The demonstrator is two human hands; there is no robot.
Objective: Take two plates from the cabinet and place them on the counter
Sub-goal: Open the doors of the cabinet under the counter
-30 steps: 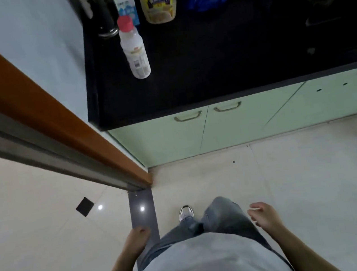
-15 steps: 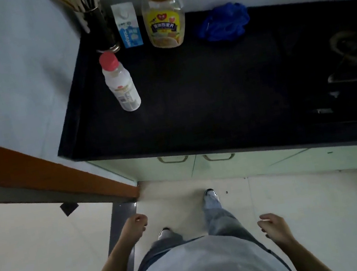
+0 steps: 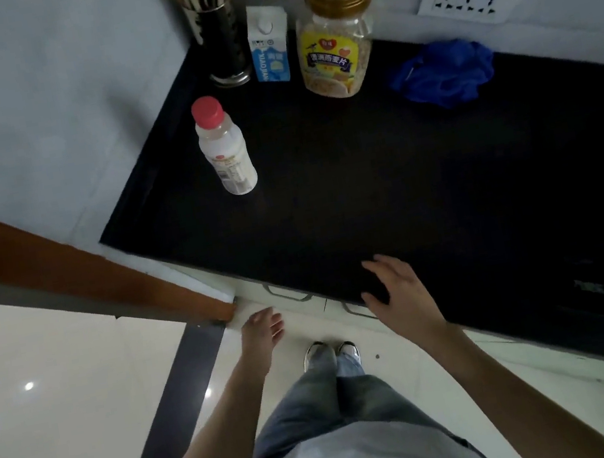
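**A:** What has changed in the last half second?

**B:** Both hands hung low by the hips then. Now the right hand [image 3: 399,292] is up over the near edge of the bench [image 3: 365,186]. The left hand [image 3: 261,329] has come forward, close to the left end of the cabinet [image 3: 292,297].

**A:** And the fingers?

**B:** On the right they are straight and spread, palm down, holding nothing. I cannot tell if they touch the bench. On the left they are relaxed, close together and empty.

**A:** How does the cabinet lie?

**B:** It sits under the bench's near edge, doors shut and facing the person. Its long axis follows the bench, from the wall at upper left down to lower right.

**A:** Plates?

**B:** Out of sight; I cannot tell where they are.

**A:** On the bench?

**B:** A bottle [image 3: 225,149] stands upright near the left end. Behind it, by the wall, are a carton [image 3: 269,50] and a jar [image 3: 337,31].
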